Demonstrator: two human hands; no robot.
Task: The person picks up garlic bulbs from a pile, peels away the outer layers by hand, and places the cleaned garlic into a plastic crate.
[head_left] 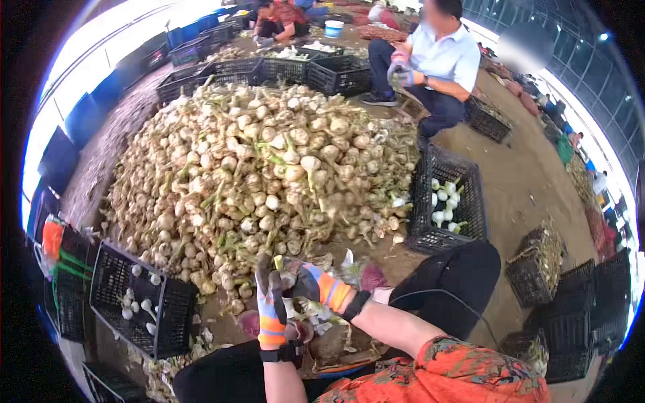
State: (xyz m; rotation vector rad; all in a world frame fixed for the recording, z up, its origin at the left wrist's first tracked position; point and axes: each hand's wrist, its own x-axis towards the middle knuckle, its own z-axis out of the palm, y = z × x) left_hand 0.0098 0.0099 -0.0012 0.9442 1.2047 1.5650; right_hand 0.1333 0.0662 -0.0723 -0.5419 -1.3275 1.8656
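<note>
In front of me lies a big heap of garlic bulbs (269, 161) with stems on. Both my hands wear grey gloves with orange cuffs and meet at its near edge. My left hand (270, 302) is raised with its fingers stretched upward, close beside the right. My right hand (306, 281) is curled, and a greenish garlic stem (279, 262) shows at its fingertips. The bulb end, if any, is hidden by the gloves. Peeled skins and leaf scraps (326, 319) lie below my hands, between my knees.
A black crate (127, 295) with a few bulbs stands at my left; another crate (447, 201) with white trimmed bulbs stands at right. A co-worker (437, 67) sits beyond it. More crates (289, 70) line the heap's far side. A filled crate (537, 265) stands farther right.
</note>
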